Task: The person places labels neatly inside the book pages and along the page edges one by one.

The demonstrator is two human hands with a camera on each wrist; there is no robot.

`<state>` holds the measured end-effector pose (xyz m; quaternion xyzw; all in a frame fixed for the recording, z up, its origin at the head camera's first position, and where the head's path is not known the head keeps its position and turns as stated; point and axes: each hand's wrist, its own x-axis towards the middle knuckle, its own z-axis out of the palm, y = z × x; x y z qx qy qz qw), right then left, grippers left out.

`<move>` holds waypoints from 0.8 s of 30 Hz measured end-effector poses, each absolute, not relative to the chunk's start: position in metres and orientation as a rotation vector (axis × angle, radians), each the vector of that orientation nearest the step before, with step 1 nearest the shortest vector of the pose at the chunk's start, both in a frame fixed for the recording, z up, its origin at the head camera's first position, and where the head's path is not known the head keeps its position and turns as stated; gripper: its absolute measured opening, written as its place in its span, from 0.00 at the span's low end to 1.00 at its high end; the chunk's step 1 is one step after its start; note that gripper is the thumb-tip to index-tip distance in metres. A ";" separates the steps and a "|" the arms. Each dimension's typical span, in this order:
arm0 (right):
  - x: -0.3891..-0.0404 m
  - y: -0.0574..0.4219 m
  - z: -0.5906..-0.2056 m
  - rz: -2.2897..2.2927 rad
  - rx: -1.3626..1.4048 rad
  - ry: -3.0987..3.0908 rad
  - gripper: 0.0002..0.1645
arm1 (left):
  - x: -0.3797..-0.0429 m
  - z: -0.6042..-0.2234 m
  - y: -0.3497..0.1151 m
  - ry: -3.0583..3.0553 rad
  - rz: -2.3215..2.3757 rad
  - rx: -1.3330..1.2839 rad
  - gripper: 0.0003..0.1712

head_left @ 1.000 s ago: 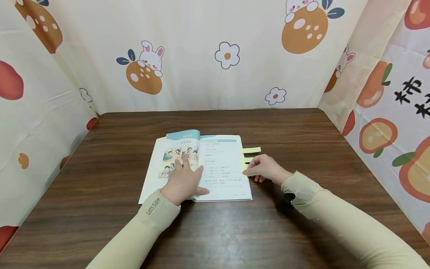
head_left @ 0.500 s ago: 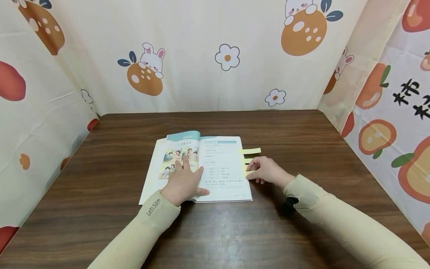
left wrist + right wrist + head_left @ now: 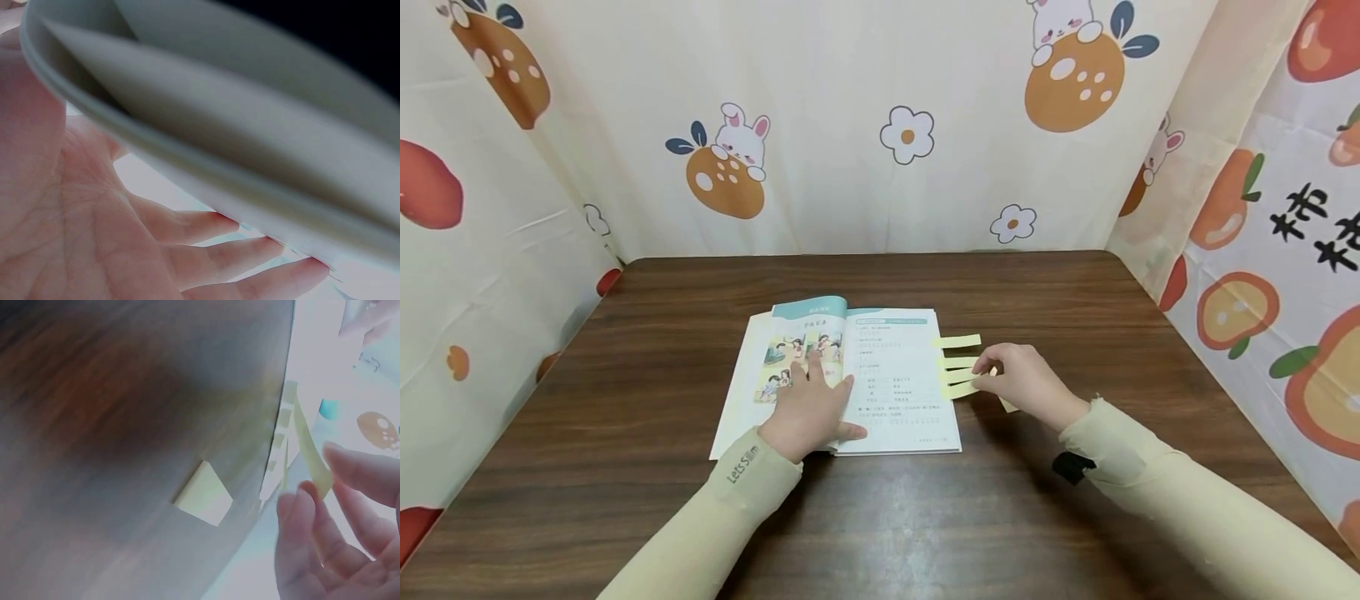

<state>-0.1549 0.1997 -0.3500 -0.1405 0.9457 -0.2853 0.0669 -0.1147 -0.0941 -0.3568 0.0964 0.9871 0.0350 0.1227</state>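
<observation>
An open book (image 3: 898, 417) with a picture page on the left and a text page on the right lies on the table. My left hand (image 3: 808, 408) rests spread across its left page and the fold; in the left wrist view the fingers (image 3: 256, 253) lie straight along the paper, below curved pages (image 3: 206, 106). Several yellow sticky strips (image 3: 958, 342) stick out past the book's right edge. At the lowest strip (image 3: 306, 444), my right hand (image 3: 1026, 383) pinches the free end between thumb and fingertips.
A small yellow sticky pad (image 3: 206, 494) lies on the brown wooden table (image 3: 880, 533), partly hidden under my right hand in the head view. Printed fabric (image 3: 850, 183) hangs behind the table and on both sides.
My right hand has slid outward to the right, from the page edge to the strip's free end. More of the lower strips and the pad now show. The left hand stays put.
</observation>
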 end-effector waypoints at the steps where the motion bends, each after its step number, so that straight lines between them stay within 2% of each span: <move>1: -0.153 0.199 -0.349 -0.846 -0.446 2.881 0.03 | -0.115 -0.357 -0.094 2.879 0.105 0.280 0.50; 14: -0.130 0.187 -0.359 -0.512 -1.039 3.271 0.03 | -0.115 -0.357 -0.094 2.879 0.116 0.281 0.50; 18: -0.128 0.184 -0.362 -0.460 -1.237 3.336 0.07 | -0.115 -0.357 -0.094 2.881 0.122 0.285 0.50; 24: -0.122 0.179 -0.366 -0.394 -1.385 3.292 0.09 | -0.115 -0.357 -0.095 2.883 0.124 0.294 0.50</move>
